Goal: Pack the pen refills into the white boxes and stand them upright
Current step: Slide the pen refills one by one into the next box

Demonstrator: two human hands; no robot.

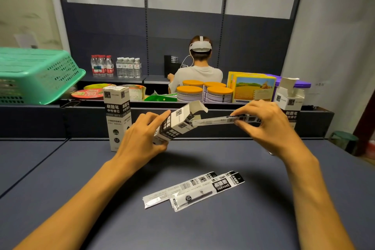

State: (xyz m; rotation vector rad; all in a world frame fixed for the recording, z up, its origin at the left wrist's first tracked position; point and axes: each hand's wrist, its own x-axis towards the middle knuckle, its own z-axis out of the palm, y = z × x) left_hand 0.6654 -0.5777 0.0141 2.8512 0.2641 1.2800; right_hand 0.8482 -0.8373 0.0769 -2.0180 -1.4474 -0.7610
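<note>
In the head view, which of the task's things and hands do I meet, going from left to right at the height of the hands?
Closed upright box → left hand → tilted open box → refill packet being slid in → right hand → open upright box.

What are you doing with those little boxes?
I'm packing pen refills into white boxes. My left hand holds an open box tilted on its side, and my right hand is sliding a refill packet into its mouth. Two more packets lie on the table. One closed box already stands upright at the left, and another open box stands behind my right hand.
</note>
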